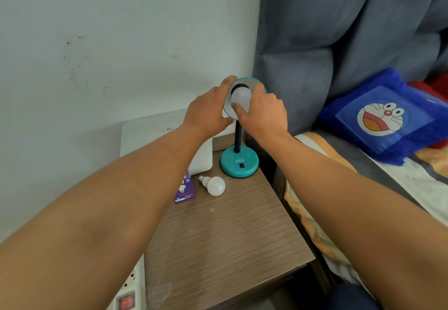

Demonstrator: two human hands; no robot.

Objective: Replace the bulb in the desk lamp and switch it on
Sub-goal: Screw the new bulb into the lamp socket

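Nightstand point(230, 237): right hand point(263, 110) grip pinching bulb point(240, 96); left hand point(208, 110) grips shade point(259, 84), socket hidden.

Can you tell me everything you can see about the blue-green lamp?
The lamp has a round teal base marked ATN with a small dark switch, a black bendy neck and a teal shade with a pale inside, tipped toward the camera. It stands at the back of the wooden nightstand. A white bulb, unlit, sits in the shade. The left hand holds the shade's rim; the right hand grips the bulb.
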